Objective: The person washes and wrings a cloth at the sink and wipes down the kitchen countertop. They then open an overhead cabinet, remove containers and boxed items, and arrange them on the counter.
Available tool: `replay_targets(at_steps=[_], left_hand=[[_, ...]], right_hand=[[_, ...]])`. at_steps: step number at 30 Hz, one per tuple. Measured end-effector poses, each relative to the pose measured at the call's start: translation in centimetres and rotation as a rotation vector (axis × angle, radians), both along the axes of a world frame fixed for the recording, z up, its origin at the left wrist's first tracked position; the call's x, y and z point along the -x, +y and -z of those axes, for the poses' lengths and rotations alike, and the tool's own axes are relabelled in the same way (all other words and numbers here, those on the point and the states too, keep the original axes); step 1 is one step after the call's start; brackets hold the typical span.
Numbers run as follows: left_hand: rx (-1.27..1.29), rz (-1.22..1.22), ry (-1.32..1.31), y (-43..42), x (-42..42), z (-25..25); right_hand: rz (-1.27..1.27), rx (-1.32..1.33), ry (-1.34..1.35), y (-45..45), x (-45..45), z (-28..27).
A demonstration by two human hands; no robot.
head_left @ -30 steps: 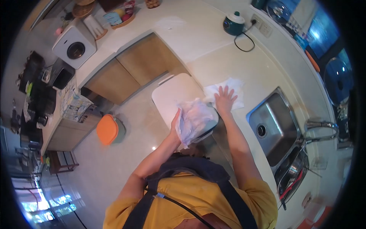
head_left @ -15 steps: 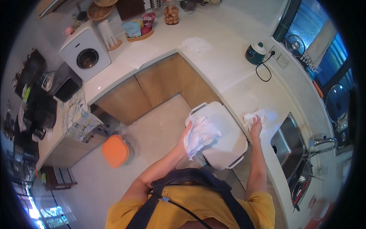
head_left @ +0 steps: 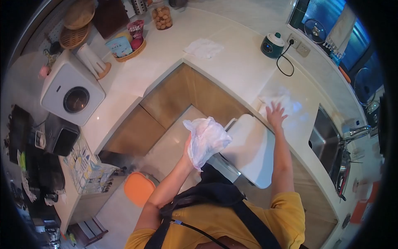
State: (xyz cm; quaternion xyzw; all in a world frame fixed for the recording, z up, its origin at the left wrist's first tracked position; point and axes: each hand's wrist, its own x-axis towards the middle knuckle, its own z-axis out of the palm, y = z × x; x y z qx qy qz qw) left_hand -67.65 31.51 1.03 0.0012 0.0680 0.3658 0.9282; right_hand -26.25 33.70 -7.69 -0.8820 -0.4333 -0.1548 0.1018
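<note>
My left hand is wrapped round a crumpled white bundle, thin like a plastic bag or cloth, held up in front of my body. Its fingers are mostly behind the bundle. At the counter's right side, my right hand has its fingers spread at the near edge of a white cloth; whether it touches the cloth I cannot tell. Between my arms stands a bin-like container with a white lid, against the counter front. Another flat white cloth lies by the counter's inner corner.
A sink with a tap is at my right. A green pot with a plugged-in cord stands further back. An orange-lidded bin is on the floor at left. A white appliance, a snack basket and a jar stand on the counter.
My right hand was closed on the white cloth; now its fingers are spread open. My left hand still holds the bundle, now further left of the lid. The camera view has turned.
</note>
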Motion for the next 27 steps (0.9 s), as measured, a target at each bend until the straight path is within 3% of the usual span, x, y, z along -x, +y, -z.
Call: replay_targets(at_steps=[2,7,10,13,15,18,20,21,22,24,25,27], left_hand=[[-0.040,0.004,0.028,3.1,0.0,0.1],[-0.253,-0.010,0.158,13.9,-1.8,1.1],[-0.235,0.049,0.188,19.5,-4.0,1.9],[-0.198,0.128,0.237,23.8,-6.8,2.6],[-0.131,0.191,0.299,25.5,-8.6,3.1],[-0.093,0.257,0.392,26.9,-11.4,3.4],[-0.344,0.202,0.384,26.5,-13.3,3.4],[-0.590,0.137,0.372,26.0,-14.9,4.0],[-0.677,0.190,0.642,26.5,-18.1,7.7],[-0.821,0.303,0.607,29.2,-20.1,14.7],[-0.827,0.311,0.598,28.6,-20.6,12.1],[-1.606,-0.098,1.349,26.3,-19.8,4.0]], right_hand=[[-0.039,0.149,0.007,0.6,-0.1,2.7],[-0.011,0.134,0.043,1.6,-0.5,3.3],[-0.026,0.120,0.120,2.1,-0.8,2.2],[0.142,0.119,0.334,4.6,1.4,-1.2],[0.055,-0.204,0.115,7.4,4.7,-3.5],[-0.280,-0.652,0.574,13.0,10.7,-4.2],[-0.359,-0.724,0.841,16.4,16.6,-6.6],[-0.380,-0.855,1.274,17.6,19.2,-7.4],[-0.371,-0.859,1.272,18.3,19.4,-4.2],[-0.329,-1.085,1.672,20.4,19.1,4.5],[-0.325,-1.094,1.660,20.9,18.9,3.2],[-0.179,-1.611,2.111,21.8,19.6,-1.7]])
